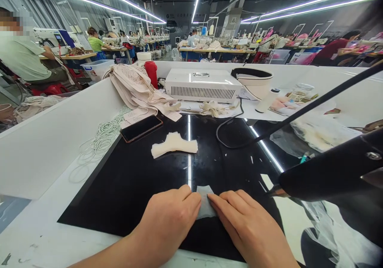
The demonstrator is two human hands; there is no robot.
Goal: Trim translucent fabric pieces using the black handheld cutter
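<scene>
white fabric piece (205,202) | small, thin, flat | on black mat, near edge | partly covered

Both hands lie on the mat (128,180), the left hand (167,220) and right hand (248,224) meeting over a cloth scrap (205,204). Behind them a cloth stack (174,144) sits mid-mat, a phone (141,128) at its left. Farther back stands a box (202,84), with bags (134,86) to its left and a bowl (253,80) to its right.
</scene>
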